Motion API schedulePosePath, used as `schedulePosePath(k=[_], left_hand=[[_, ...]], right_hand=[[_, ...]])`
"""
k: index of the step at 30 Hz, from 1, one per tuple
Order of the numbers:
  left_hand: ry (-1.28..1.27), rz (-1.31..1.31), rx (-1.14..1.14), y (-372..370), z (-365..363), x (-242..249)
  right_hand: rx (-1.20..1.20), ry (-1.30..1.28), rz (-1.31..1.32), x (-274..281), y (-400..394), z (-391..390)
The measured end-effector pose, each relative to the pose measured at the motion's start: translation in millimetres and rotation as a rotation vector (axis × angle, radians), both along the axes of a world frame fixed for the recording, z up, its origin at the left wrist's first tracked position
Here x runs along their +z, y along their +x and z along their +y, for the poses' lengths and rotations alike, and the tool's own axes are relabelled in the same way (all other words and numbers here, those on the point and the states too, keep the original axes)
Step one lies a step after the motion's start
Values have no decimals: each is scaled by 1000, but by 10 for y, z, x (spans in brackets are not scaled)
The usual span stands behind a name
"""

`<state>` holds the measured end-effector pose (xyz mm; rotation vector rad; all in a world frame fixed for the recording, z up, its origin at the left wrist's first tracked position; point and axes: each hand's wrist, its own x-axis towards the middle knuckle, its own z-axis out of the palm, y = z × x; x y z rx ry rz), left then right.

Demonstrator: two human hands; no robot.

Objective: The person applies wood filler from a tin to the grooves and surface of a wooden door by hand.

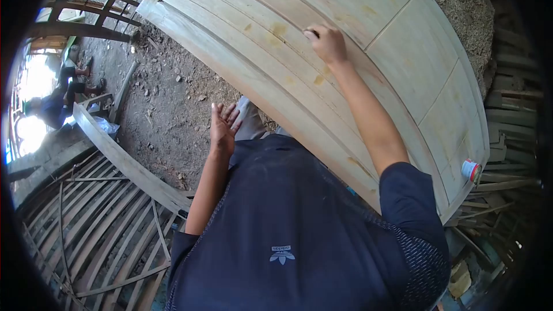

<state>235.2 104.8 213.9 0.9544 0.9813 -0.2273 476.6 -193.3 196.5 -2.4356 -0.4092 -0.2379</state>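
A large pale wooden door panel with grooved boards and yellowish patches lies in front of me. My right hand is closed over its middle, close to a raised rail. A small dark-edged piece shows at the fingers, too little of it visible to name. Off the panel's near edge, my left hand is held in the air with its fingers apart and nothing in it. A small tin with a red and white label rests on the panel's right end.
Bare dirt ground with wood chips lies to the left. A curved plank and slatted wooden frames stand at lower left. Another person sits at far left. Stacked timber lines the right side.
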Motion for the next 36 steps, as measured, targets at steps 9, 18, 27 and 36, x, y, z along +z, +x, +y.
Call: schedulePosePath(k=[9,18,27,36], left_hand=[[74,115,162,273,926,-522],[85,146,-12,614,954,-581],[-19,-31,-248,1026,759,-321],[-95,25,-262,1351,556,-193]], right_hand=[[-46,-49,135,107,129,196],[2,-94,96,112,122,103],[-44,-119,58,200,-809,-829],[-82,-207,111,135,-320,-272]])
